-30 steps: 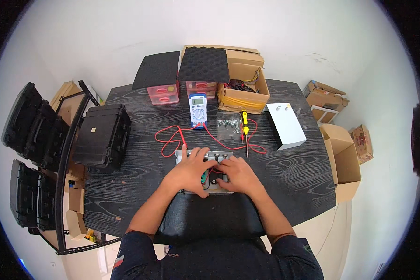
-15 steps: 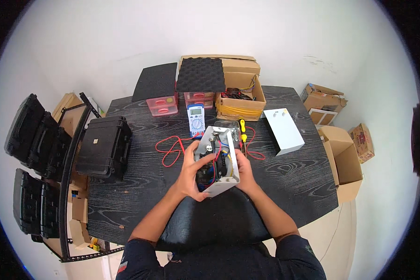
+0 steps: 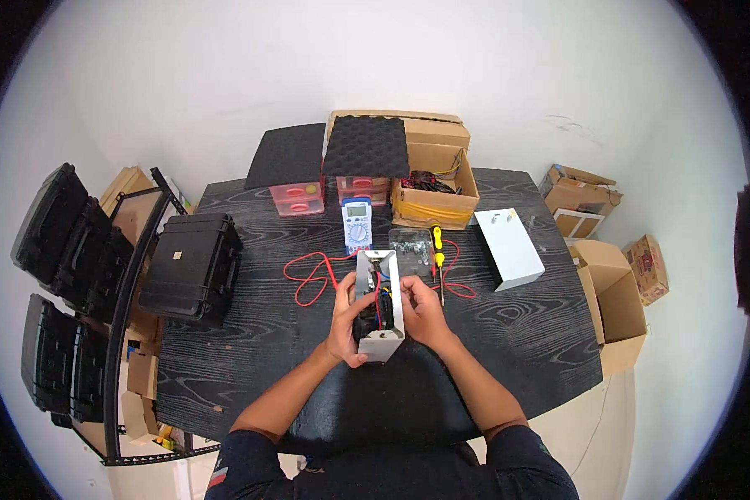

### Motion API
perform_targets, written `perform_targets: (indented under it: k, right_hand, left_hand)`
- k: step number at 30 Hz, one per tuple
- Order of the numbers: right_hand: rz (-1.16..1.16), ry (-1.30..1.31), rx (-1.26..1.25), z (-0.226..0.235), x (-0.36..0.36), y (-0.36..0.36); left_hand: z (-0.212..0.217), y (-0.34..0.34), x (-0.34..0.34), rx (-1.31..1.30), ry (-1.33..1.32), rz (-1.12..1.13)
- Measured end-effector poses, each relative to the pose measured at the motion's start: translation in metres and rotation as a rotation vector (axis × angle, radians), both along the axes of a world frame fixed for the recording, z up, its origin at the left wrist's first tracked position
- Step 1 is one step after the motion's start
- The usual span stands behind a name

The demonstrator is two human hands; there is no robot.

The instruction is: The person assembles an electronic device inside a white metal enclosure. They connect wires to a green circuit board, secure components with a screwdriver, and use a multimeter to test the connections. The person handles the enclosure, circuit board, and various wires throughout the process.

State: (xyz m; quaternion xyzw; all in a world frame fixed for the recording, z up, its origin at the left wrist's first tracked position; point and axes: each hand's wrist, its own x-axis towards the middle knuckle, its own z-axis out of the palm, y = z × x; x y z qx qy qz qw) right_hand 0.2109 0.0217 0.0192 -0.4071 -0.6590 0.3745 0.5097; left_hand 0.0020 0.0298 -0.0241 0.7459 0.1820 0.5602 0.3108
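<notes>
An open light-grey metal enclosure (image 3: 381,347), packed with red, blue, yellow and black wires, is held above the near part of the table. My left hand (image 3: 342,327) grips its left side, thumb across the opening and fingers partly hidden beneath. Closed against the right wall is my right hand (image 3: 423,313), its fingertips partly out of sight. Just beyond the enclosure lie a blue-and-white multimeter (image 3: 357,227) and a clear tray (image 3: 411,252) of small parts. A yellow-and-black screwdriver (image 3: 438,249) rests right of the tray, near a red test lead (image 3: 298,288) and its counterpart.
A white metal cover (image 3: 508,250) stands at the right of the dark table (image 3: 525,333). Along the back are foam-topped drawer units (image 3: 298,200) and a cardboard box (image 3: 435,208) of cables. A black hard case (image 3: 187,267) sits left; an open carton (image 3: 617,300) is beyond the right edge.
The enclosure has turned more upright in my hands, its long sides now running nearly straight away from me. My right hand shows more of its curled fingers. The view has shifted slightly.
</notes>
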Motion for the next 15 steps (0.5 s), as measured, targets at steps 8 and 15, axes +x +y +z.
perform_targets:
  k: [8, 15]
  right_hand:
    - [0.008, -0.006, -0.043, 0.012, -0.004, -0.004]
    - [-0.021, -0.05, 0.04, 0.0, -0.006, 0.0]
  left_hand:
    - [0.006, -0.001, -0.005, 0.045, 0.053, 0.11]
    - [0.056, -0.019, -0.001, -0.037, -0.119, 0.121]
